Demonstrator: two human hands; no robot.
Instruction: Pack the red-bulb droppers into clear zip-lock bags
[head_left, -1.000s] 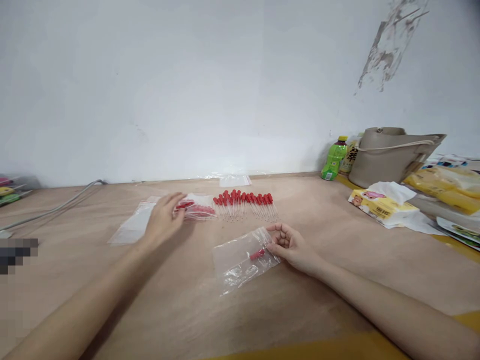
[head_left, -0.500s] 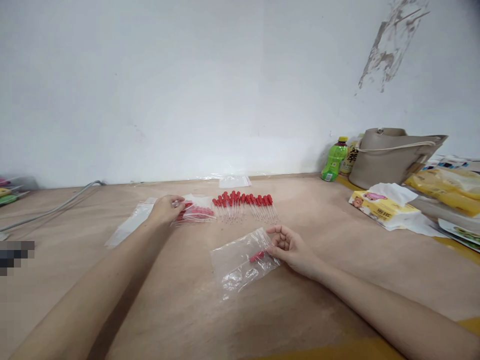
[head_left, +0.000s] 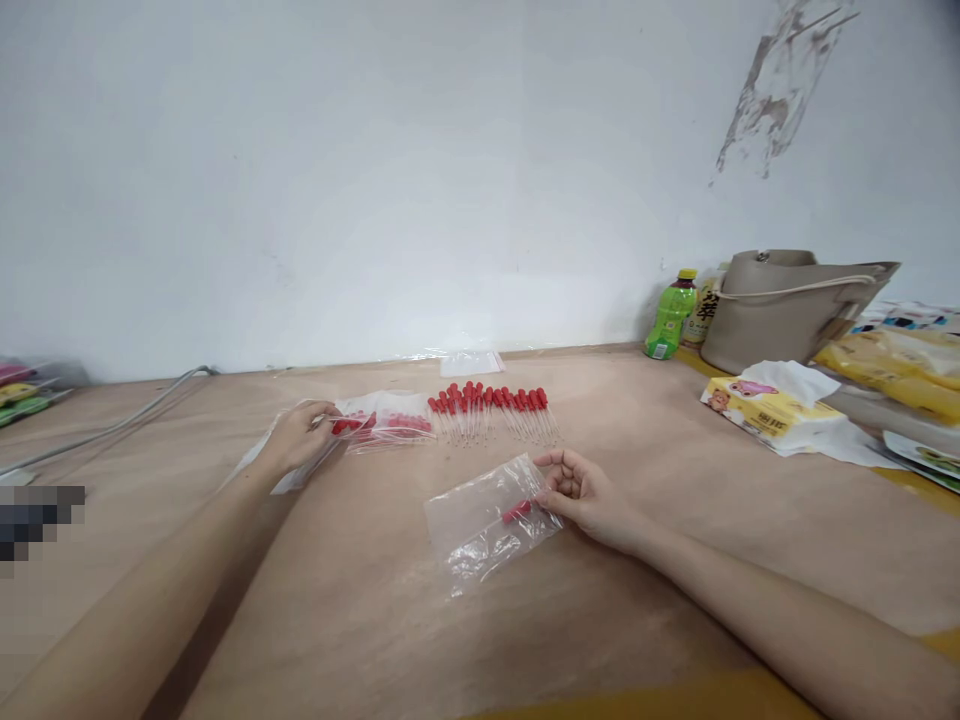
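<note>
Clear bag (head_left: 466,510), red piece (head_left: 517,512) inside

Open brown paper-covered tabletop (head_left: 360,610) betw. the forearms, nearside of clear flat plastic bag (head_left: 469,520). Narrow bare strip betw. that bag & row of red-headed thin pins (head_left: 487,400); pins block the way straight to wall. Filled clear bags w/ red pieces (head_left: 394,425) obstruct just L of pins. R of pins: clear lane up to yellow tissue box (head_left: 769,410).
</note>
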